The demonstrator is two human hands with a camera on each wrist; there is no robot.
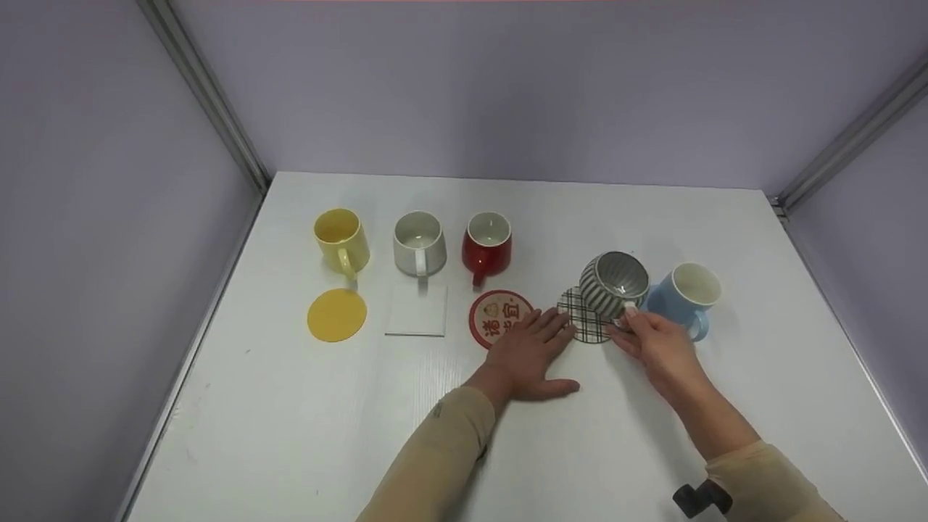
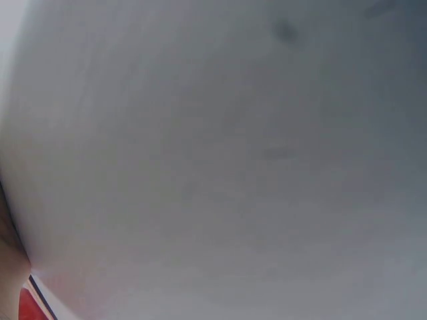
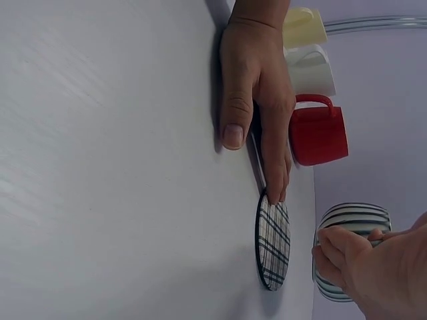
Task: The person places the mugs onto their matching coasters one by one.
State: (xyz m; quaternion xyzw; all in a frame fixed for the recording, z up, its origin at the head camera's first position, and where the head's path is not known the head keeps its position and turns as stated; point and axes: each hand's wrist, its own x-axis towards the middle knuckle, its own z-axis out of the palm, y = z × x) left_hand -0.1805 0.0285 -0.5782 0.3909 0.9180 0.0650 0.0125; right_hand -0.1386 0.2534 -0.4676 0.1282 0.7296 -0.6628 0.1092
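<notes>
My right hand (image 1: 663, 351) pinches the handle of a grey-and-white striped mug (image 1: 600, 291), mouth up, above the black-and-white plaid round coaster (image 1: 591, 330). A gap shows between mug and coaster in the right wrist view. Lying flat with spread fingers, my left hand (image 1: 523, 359) touches the plaid coaster's left edge with its fingertips. Part of a round red-rimmed coaster (image 1: 484, 313) with printed characters is hidden by that hand. Just right of the striped mug stands a light blue mug (image 1: 692, 286). The left wrist view is mostly blurred white surface.
Along the back stand a yellow mug (image 1: 355, 250), a white mug (image 1: 433, 254) and a red mug (image 1: 500, 255), handles toward me. A yellow round coaster (image 1: 337, 315) and a white square coaster (image 1: 417, 312) lie before them on the white table (image 1: 290, 420). Grey walls (image 1: 507, 87) enclose it.
</notes>
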